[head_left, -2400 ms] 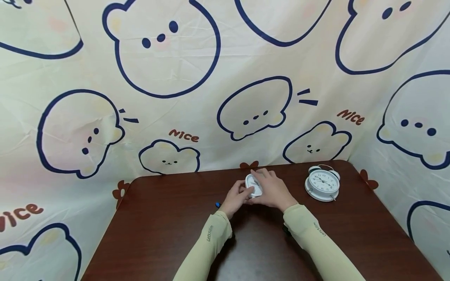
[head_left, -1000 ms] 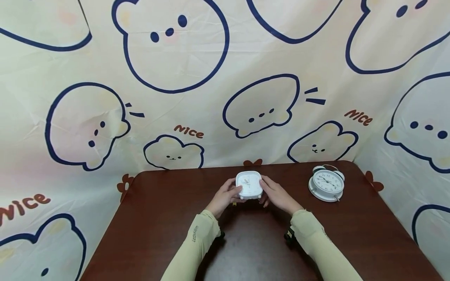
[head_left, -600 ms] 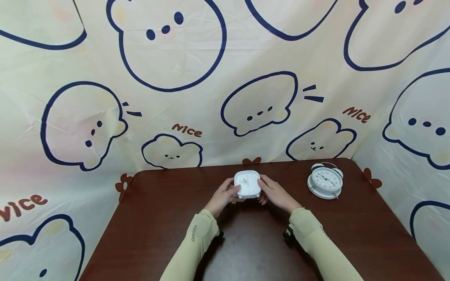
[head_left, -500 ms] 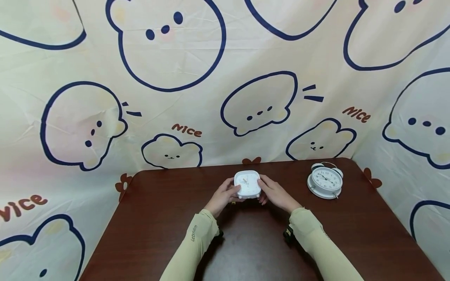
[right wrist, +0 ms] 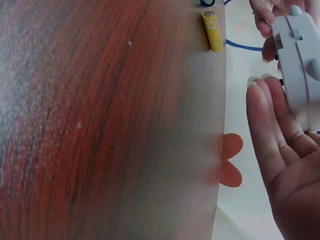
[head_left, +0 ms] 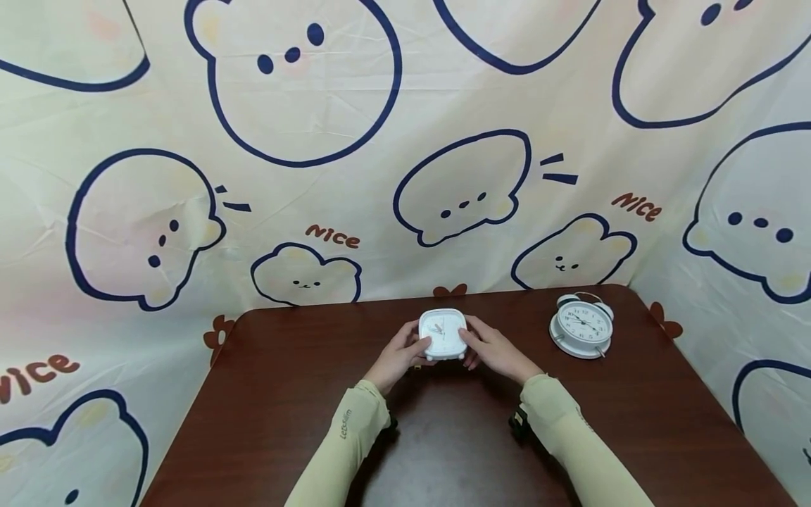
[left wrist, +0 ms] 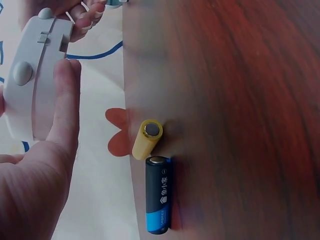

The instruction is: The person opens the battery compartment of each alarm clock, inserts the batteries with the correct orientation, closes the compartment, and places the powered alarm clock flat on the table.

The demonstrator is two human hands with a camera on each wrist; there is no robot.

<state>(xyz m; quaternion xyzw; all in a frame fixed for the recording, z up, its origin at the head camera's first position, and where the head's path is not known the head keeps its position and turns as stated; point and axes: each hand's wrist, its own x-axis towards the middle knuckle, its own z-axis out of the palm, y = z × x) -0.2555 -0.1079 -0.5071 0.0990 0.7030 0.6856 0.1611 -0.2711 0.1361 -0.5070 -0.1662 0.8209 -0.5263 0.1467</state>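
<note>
We grip the white square clock [head_left: 442, 334] between our left hand [head_left: 395, 358] and right hand [head_left: 497, 351], dial facing us, over the tabletop [head_left: 304, 394]. Below it, toward its left, lie a yellow battery [left wrist: 146, 142] and a black-and-blue battery [left wrist: 159, 187]; well to its right sits a twin-bell alarm clock [head_left: 581, 324]. We seem to be handling its back; the next move likely calls for one steadying hand.

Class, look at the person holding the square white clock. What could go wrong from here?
The square white clock, held up between the left hand and right hand, might slip and drop onto the table.

The yellow battery and black-and-blue battery lie loose below; being round-sided, they could roll if knocked.
</note>
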